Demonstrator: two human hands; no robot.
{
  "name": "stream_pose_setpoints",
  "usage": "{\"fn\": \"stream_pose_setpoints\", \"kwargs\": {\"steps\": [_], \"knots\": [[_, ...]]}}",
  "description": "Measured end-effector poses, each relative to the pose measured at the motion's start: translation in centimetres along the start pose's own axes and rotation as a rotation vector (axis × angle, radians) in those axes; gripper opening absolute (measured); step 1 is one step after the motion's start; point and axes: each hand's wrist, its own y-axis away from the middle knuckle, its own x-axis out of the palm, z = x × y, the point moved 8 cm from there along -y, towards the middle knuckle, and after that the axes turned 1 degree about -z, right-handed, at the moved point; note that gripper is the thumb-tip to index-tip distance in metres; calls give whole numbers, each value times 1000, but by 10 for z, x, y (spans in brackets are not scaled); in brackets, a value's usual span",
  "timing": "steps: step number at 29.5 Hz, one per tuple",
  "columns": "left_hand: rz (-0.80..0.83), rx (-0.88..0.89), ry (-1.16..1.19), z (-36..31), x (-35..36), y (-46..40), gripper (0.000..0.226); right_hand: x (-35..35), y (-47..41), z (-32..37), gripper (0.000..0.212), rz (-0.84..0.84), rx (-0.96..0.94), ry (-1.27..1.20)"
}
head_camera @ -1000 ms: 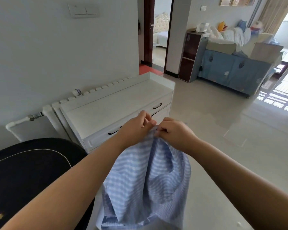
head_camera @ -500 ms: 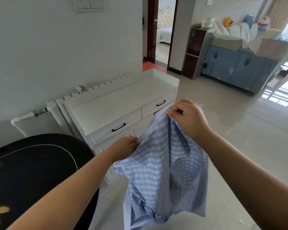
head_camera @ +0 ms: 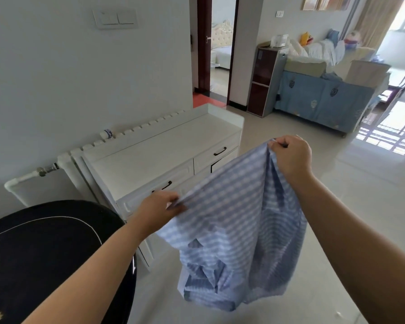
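Pinches top edge of blue striped shirt (head_camera: 239,230) with right hand (head_camera: 290,156), raised higher. Pinches same edge lower down with left hand (head_camera: 158,210). Holds shirt in the air, stretched between both, hanging above floor (head_camera: 337,206) just in front of white cabinet (head_camera: 150,155).

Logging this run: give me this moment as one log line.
left hand: pinches edge of blue-and-white striped cloth garment | right hand: pinches upper edge, higher | garment: spread between hands, hanging | behind: white drawer cabinet
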Motion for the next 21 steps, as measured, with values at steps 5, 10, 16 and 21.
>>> {"fn": "stream_pose_setpoints", "kwargs": {"steps": [5,10,16,21], "knots": [[-95,-127,48,26,12,2,5,-11,-3,2,27,-70,19,-50],[-276,-270,-186,50,8,3,22,-15,4,21,19,-125,-35,-148],[-587,-615,319,85,-5,8,13,-22,8,39,14,-123,-136,-226],[-720,-723,870,86,-10,10,23,-21,4,22,17,-83,-99,-193]]}}
